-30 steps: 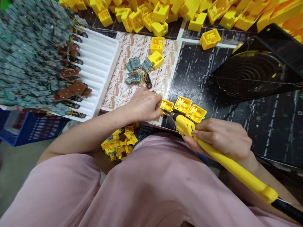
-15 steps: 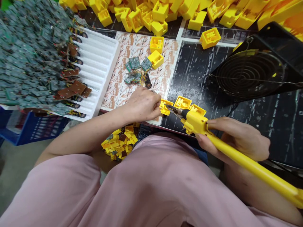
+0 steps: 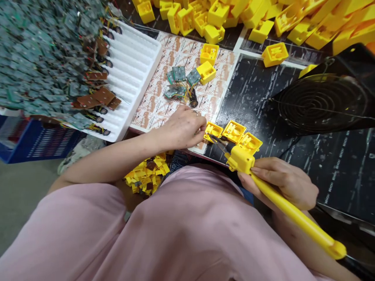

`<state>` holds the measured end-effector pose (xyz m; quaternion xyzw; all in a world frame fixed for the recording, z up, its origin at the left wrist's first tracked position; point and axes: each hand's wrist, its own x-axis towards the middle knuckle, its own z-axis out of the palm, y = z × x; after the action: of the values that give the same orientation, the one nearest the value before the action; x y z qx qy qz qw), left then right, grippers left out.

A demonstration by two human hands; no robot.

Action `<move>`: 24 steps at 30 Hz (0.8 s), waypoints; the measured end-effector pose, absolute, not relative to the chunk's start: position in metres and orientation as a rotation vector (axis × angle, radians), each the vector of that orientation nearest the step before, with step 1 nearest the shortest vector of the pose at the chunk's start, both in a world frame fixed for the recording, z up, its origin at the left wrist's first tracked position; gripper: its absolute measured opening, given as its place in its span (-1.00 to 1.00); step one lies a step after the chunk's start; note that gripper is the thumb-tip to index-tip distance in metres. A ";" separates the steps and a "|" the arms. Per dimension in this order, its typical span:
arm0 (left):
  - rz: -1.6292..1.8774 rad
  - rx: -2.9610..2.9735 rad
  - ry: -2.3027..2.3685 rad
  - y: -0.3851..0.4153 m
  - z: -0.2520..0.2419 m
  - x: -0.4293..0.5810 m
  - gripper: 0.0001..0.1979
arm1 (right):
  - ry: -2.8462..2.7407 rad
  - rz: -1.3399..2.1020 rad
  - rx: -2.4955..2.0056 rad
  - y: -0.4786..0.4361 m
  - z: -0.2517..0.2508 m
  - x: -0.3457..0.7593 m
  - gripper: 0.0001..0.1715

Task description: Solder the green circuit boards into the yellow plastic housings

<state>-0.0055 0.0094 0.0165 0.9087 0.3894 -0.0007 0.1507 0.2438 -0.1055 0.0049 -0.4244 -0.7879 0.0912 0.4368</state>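
Observation:
My left hand [image 3: 186, 127] has its fingers closed at the left edge of a small open yellow plastic housing [image 3: 213, 130], near the table's front edge. My right hand [image 3: 285, 179] grips a yellow soldering gun [image 3: 241, 160] with a long handle. Its dark tip and a thin metal rod reach into that housing; the exact contact point is too small to make out. Just right of it lie two more open housings, one [image 3: 234, 130] behind the other [image 3: 251, 143]. Beyond my left hand sit several green circuit boards [image 3: 178, 74] with wires and a round black part [image 3: 193, 97].
A white ribbed tray [image 3: 137, 58] piled with circuit boards stands at left, above a blue crate [image 3: 43, 140]. Many yellow housings [image 3: 216, 13] are heaped at the back. A black fan [image 3: 319, 101] stands at right. More yellow pieces [image 3: 148, 173] lie below the table edge.
The whole view has shifted, so the table things appear farther right. The soldering gun's handle sits steeper, and its tip remains at the same housing. Both hands keep their hold.

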 end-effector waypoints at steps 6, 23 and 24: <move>0.006 2.655 1.134 0.009 0.016 -0.002 -0.77 | -2.153 0.214 -0.907 -0.099 0.018 0.241 -0.62; -0.037 2.712 1.117 0.011 0.018 -0.004 -0.74 | -2.155 0.138 -0.984 -0.099 0.023 0.250 -0.73; -0.009 2.699 1.092 0.011 0.019 -0.008 -0.74 | -2.122 0.171 -0.998 -0.099 0.023 0.249 -0.77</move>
<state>-0.0083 0.0109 0.0186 0.9208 0.3727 -0.0030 0.1148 0.2493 -0.0995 0.0227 -0.3916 -0.8331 0.0670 0.3849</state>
